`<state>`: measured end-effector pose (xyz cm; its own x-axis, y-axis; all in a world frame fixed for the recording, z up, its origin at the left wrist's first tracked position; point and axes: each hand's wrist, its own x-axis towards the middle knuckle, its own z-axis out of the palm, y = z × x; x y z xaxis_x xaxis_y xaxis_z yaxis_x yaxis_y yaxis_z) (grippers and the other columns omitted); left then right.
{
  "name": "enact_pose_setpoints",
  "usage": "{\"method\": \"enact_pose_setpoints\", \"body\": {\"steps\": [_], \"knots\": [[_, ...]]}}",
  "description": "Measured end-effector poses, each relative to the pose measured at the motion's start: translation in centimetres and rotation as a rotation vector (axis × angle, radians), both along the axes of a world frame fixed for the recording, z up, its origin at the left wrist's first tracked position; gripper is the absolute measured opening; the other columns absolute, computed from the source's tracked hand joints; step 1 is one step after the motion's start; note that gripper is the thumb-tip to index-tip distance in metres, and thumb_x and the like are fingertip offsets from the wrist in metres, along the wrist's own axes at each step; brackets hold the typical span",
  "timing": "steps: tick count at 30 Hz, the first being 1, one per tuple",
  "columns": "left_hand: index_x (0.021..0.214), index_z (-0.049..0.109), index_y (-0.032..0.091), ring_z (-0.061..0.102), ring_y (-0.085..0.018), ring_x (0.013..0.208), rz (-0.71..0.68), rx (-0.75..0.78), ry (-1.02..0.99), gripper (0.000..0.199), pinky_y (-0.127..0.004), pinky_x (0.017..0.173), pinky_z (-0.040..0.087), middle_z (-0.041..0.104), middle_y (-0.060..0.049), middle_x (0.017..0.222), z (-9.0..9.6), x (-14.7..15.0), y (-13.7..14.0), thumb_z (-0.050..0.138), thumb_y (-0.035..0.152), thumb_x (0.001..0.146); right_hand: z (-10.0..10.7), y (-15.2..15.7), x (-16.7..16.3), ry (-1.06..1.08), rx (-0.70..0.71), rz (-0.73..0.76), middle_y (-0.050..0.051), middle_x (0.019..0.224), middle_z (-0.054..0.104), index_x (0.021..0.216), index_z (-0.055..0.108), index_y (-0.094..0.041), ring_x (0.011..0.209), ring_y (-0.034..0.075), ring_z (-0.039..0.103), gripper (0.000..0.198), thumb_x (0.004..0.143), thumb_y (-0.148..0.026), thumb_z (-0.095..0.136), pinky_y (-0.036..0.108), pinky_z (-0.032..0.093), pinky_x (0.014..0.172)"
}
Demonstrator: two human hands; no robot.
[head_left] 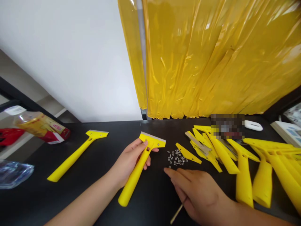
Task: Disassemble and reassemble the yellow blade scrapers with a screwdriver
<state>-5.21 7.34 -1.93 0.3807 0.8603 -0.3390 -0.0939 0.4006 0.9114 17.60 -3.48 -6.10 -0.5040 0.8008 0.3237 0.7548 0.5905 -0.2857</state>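
My left hand (131,158) is closed round a yellow scraper (134,177), thumb on its head near one of the screws. A metal blade edge shows along the top of that head. My right hand (197,188) is closed on a thin tan stick (178,213), whose end pokes out below the palm. Its index fingertip reaches the near edge of a scatter of small screws and nuts (177,158); whether it touches one I cannot tell. Beyond them lies a loose yellow clamp plate (188,153). Another scraper with a blade fitted (72,157) rests on the black table at left.
Yellow plates and blades (203,144) are piled right of centre. Several yellow scraper handles (244,175) crowd the right side. A bottle (42,125) lies at far left above clear plastic packaging (15,174). A white case (253,125) sits at back right. Yellow film (199,62) hangs behind.
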Motion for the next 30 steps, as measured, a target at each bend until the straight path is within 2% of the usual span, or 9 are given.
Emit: {"method": "enact_pose_setpoints", "body": {"steps": [3, 7, 11, 15, 19, 21, 25, 27, 30], "knots": [[0.117, 0.070, 0.015, 0.063, -0.011, 0.057, -0.006, -0.005, 0.009, 0.035, -0.022, 0.051, 0.050, 0.082, -0.014, 0.112, 0.3, 0.0, -0.1, 0.071, 0.045, 0.100, -0.6, 0.2, 0.4, 0.008, 0.021, -0.086, 0.005, 0.092, 0.076, 0.135, 0.064, -0.015, 0.071, 0.021, 0.074, 0.034, 0.106, -0.015, 0.047, 0.035, 0.051, 0.063], [0.114, 0.069, 0.015, 0.064, -0.010, 0.057, -0.026, -0.001, 0.005, 0.031, -0.021, 0.051, 0.051, 0.082, -0.014, 0.115, 0.2, -0.1, -0.1, 0.067, 0.043, 0.103, -1.1, 0.6, 0.4, 0.019, -0.007, -0.121, 0.004, 0.089, 0.076, 0.130, 0.067, -0.019, 0.068, 0.021, 0.074, 0.031, 0.106, -0.015, 0.047, 0.035, 0.047, 0.061], [0.107, 0.068, 0.014, 0.066, -0.011, 0.057, -0.047, -0.034, -0.059, 0.028, -0.021, 0.049, 0.051, 0.081, -0.016, 0.116, -0.1, -0.3, 0.0, 0.066, 0.042, 0.104, -0.9, 1.1, 0.8, 0.061, -0.118, -0.133, 0.000, 0.085, 0.075, 0.114, 0.067, -0.024, 0.066, 0.019, 0.073, 0.024, 0.105, -0.016, 0.047, 0.033, 0.043, 0.058], [0.107, 0.068, 0.013, 0.066, -0.012, 0.053, -0.086, -0.082, -0.197, 0.024, -0.020, 0.045, 0.049, 0.082, -0.017, 0.105, 0.1, -0.5, -0.1, 0.064, 0.036, 0.105, -1.1, 1.2, 1.3, 0.118, -0.245, -0.139, 0.000, 0.078, 0.070, 0.103, 0.066, -0.024, 0.059, 0.019, 0.066, 0.019, 0.104, -0.021, 0.048, 0.033, 0.035, 0.056], [0.104, 0.070, 0.012, 0.065, -0.012, 0.049, -0.161, -0.095, -0.299, 0.022, -0.018, 0.041, 0.047, 0.082, -0.018, 0.100, 0.8, -0.8, -0.4, 0.062, 0.033, 0.105, -0.3, 1.4, 1.5, 0.245, -0.396, -0.152, 0.000, 0.079, 0.069, 0.102, 0.065, -0.025, 0.065, 0.017, 0.065, 0.020, 0.108, -0.028, 0.046, 0.030, 0.041, 0.061], [0.103, 0.073, 0.012, 0.066, -0.012, 0.049, -0.231, -0.098, -0.313, 0.025, -0.017, 0.040, 0.047, 0.083, -0.017, 0.096, 1.3, -0.9, -0.8, 0.063, 0.036, 0.105, 0.8, 1.6, 1.4, 0.414, -0.541, -0.172, 0.000, 0.079, 0.067, 0.100, 0.065, -0.025, 0.066, 0.015, 0.062, 0.025, 0.110, -0.038, 0.047, 0.028, 0.042, 0.060], [0.105, 0.075, 0.013, 0.068, -0.011, 0.055, -0.456, -0.131, -0.170, 0.036, -0.015, 0.046, 0.052, 0.082, -0.014, 0.093, 2.2, -0.5, -2.4, 0.071, 0.048, 0.100, 3.3, 1.9, 0.9, 1.005, -1.081, -0.306, -0.003, 0.070, 0.058, 0.094, 0.064, -0.022, 0.053, 0.010, 0.043, 0.042, 0.097, -0.065, 0.066, 0.025, 0.028, 0.049], [0.106, 0.075, 0.014, 0.068, -0.009, 0.058, -0.538, -0.126, -0.049, 0.039, -0.015, 0.049, 0.052, 0.081, -0.013, 0.096, 2.4, 0.1, -3.4, 0.072, 0.052, 0.100, 4.3, 1.8, 0.6, 1.170, -1.249, -0.321, -0.004, 0.068, 0.055, 0.095, 0.064, -0.022, 0.056, 0.012, 0.053, 0.044, 0.091, -0.065, 0.073, 0.025, 0.032, 0.052], [0.101, 0.074, 0.014, 0.065, -0.008, 0.059, -0.585, -0.102, 0.060, 0.041, -0.015, 0.051, 0.051, 0.080, -0.010, 0.097, 2.3, 0.8, -4.3, 0.070, 0.054, 0.101, 4.8, 1.5, 0.3, 1.308, -1.390, -0.294, -0.004, 0.069, 0.055, 0.097, 0.069, -0.020, 0.065, 0.016, 0.065, 0.037, 0.088, -0.054, 0.081, 0.025, 0.036, 0.058]]}}
